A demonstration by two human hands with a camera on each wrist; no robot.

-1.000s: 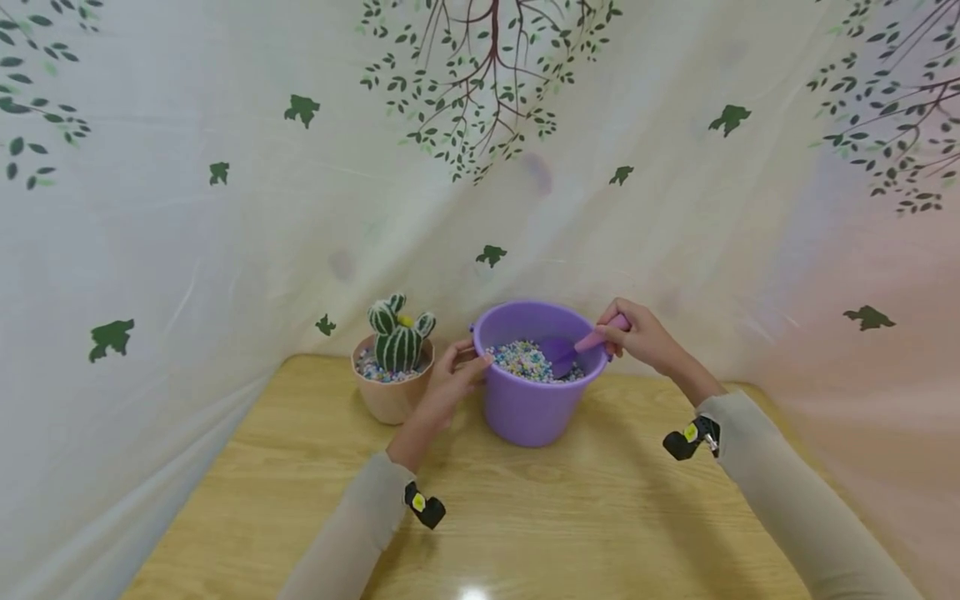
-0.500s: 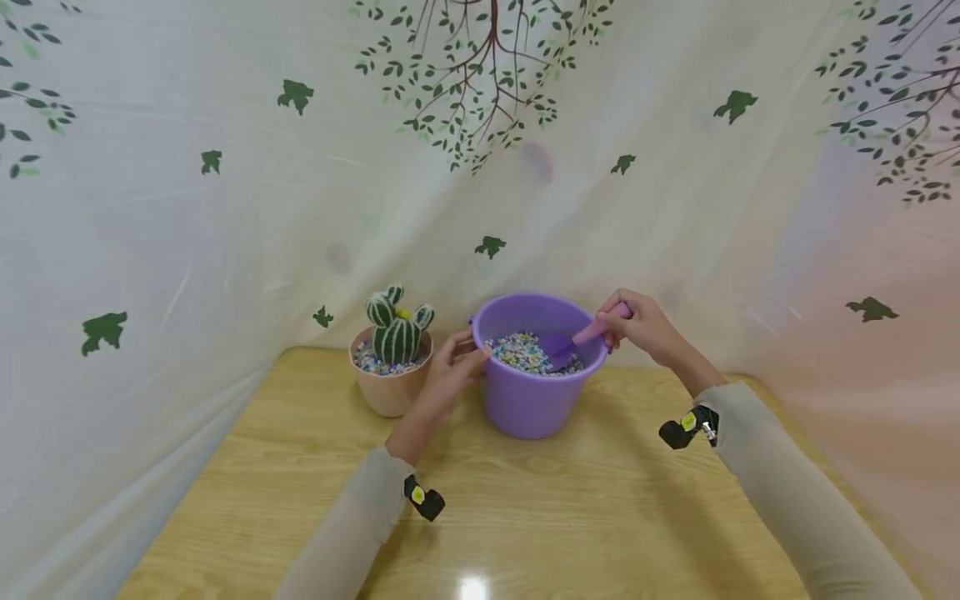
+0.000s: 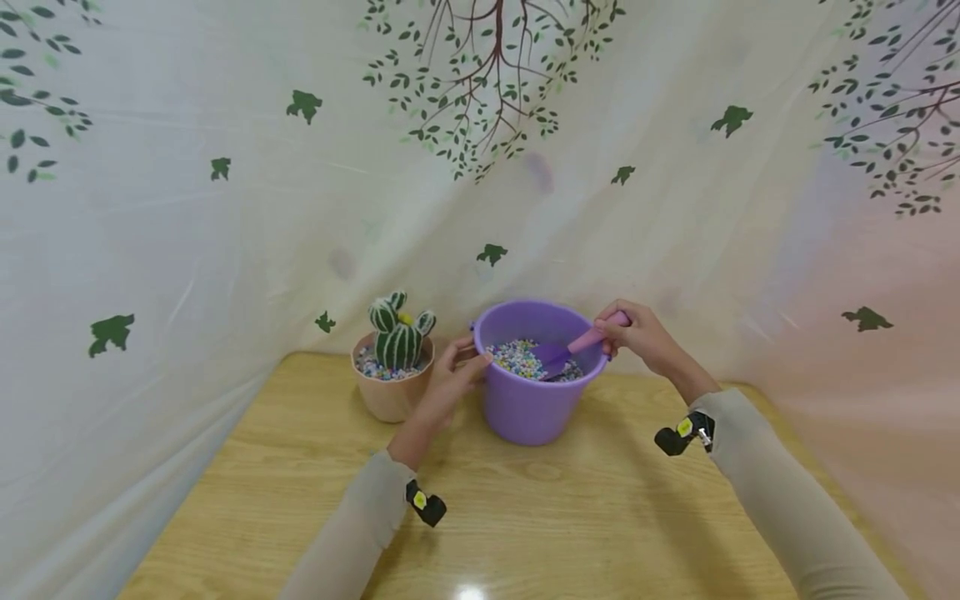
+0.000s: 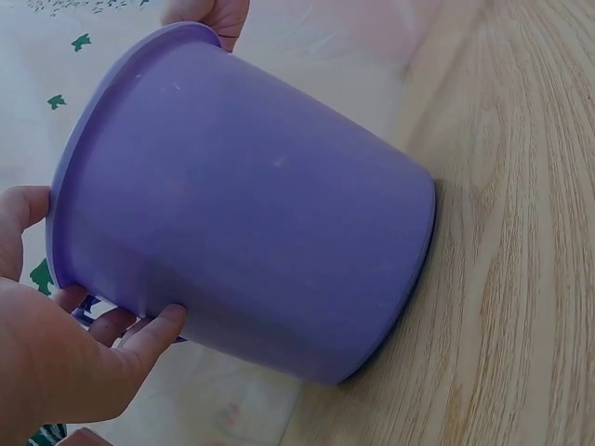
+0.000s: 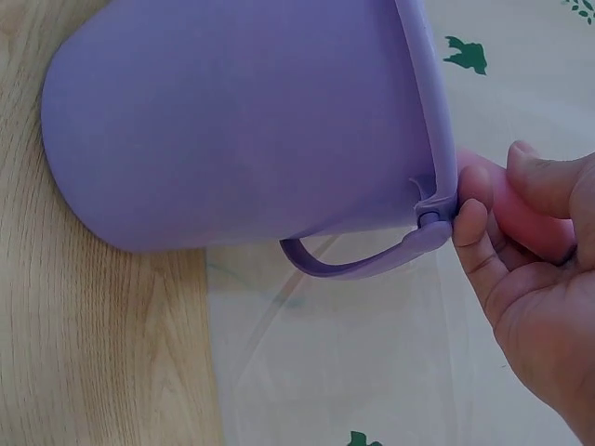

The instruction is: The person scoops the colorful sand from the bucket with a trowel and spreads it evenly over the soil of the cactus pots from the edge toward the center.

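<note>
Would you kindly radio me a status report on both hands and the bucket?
Left hand holds purple bucket; right hand grips scoop, its blade in beads. Bucket upright on table. Potted cactus beside left hand, clear of scoop.

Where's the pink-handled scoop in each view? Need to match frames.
Head: right of centre, pink handle in the right hand, blade among the beads.
Left wrist: not visible; the purple bucket takes up the middle.
Right wrist: right side, mid-height, pink handle only.
Shared landmark: the purple bucket, in all three.
</note>
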